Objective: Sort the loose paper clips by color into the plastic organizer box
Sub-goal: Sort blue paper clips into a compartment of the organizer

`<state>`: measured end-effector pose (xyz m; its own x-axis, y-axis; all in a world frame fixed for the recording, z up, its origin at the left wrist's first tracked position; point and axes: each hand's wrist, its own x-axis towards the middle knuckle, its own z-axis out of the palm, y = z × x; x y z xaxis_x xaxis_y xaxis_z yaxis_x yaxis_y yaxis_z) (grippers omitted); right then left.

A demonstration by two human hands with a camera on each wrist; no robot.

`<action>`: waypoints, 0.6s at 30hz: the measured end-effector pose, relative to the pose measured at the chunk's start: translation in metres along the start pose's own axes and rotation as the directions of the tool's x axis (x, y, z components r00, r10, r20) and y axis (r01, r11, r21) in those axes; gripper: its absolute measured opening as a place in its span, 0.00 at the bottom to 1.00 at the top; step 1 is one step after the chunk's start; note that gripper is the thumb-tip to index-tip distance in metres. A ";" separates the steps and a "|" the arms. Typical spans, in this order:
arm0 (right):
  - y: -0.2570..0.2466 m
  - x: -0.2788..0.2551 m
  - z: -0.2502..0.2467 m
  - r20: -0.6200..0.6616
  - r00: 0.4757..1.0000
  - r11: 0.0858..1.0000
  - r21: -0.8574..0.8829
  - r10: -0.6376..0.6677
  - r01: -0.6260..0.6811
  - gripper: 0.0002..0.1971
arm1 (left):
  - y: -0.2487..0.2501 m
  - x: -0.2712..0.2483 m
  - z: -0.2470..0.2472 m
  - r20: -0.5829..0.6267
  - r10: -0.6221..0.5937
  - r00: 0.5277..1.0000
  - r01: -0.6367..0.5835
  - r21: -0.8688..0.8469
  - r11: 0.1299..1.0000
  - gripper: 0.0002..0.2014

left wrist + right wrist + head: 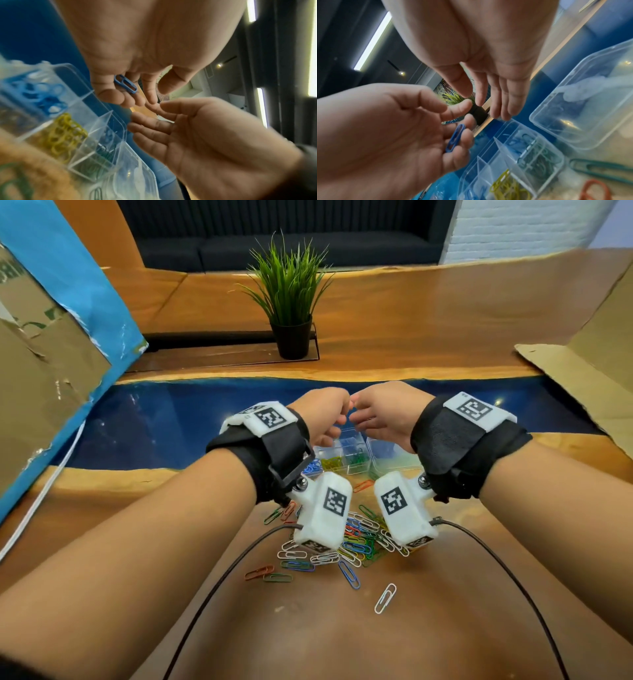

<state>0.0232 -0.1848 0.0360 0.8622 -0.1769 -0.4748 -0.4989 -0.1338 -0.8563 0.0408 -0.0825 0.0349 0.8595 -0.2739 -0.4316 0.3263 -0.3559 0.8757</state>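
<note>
Both hands hover over the clear plastic organizer box [356, 470], fingertips almost meeting. My left hand [325, 416] is cupped, and a blue paper clip [126, 83] lies across its curled fingers; the right wrist view shows that blue paper clip [454, 136] too. My right hand [376, 414] has straight fingers [513, 102] and holds nothing. The box's compartments [505, 148] hold blue clips [42, 93], yellow clips [63, 135] and green clips [537, 161]. A loose pile of mixed coloured clips [356, 542] lies on the wooden table nearer me, partly hidden by the wrist cameras.
The box's open clear lid [583, 108] lies to its right. A potted plant [291, 302] stands farther back. Cardboard panels flank the table at left [51, 371] and right [596, 354]. Stray clips [385, 599] lie toward me, and black cables [212, 587] trail from the wrists.
</note>
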 end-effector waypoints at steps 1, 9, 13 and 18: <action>-0.001 0.000 -0.001 0.000 1.000 1.000 -0.001 0.005 -0.005 0.10 | 0.003 0.002 0.003 0.006 -0.009 1.000 0.009 0.016 1.000 0.10; 0.011 0.002 -0.019 -0.050 0.998 0.999 -0.036 -0.038 0.036 0.10 | 0.013 0.020 0.019 0.012 -0.026 1.000 0.024 0.100 0.995 0.08; 0.015 0.000 -0.022 -0.026 0.998 0.998 -0.015 -0.063 0.062 0.14 | 0.014 0.026 0.024 0.009 -0.015 1.000 0.014 0.116 0.993 0.11; 0.022 0.001 -0.027 -0.031 0.998 0.998 -0.033 -0.048 0.047 0.17 | 0.013 0.027 0.028 0.002 0.025 1.000 -0.025 0.167 0.986 0.12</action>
<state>0.0107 -0.2139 0.0222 0.8819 -0.2004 -0.4268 -0.4607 -0.1736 -0.8704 0.0573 -0.1195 0.0282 0.8664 -0.2848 -0.4103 0.2345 -0.4934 0.8376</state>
